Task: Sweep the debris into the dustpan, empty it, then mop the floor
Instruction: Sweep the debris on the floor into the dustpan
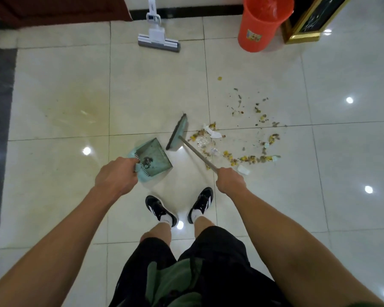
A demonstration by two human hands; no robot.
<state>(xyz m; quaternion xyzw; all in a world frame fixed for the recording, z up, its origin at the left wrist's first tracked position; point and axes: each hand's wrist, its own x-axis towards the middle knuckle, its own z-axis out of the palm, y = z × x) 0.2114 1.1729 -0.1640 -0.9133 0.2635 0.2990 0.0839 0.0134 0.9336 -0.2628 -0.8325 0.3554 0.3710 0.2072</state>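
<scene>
Debris (242, 138) lay scattered right of broom (178, 134), right hand (230, 180) curled round its handle, left hand (116, 175) gripped dustpan (154, 155), mop (159, 42) and bucket (263, 23) far.

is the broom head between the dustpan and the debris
Yes, the broom head stands on the floor with the dustpan to its left and the scattered debris to its right.

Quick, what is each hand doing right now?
Left hand: grips the dustpan handle.
Right hand: grips the broom handle.
</scene>
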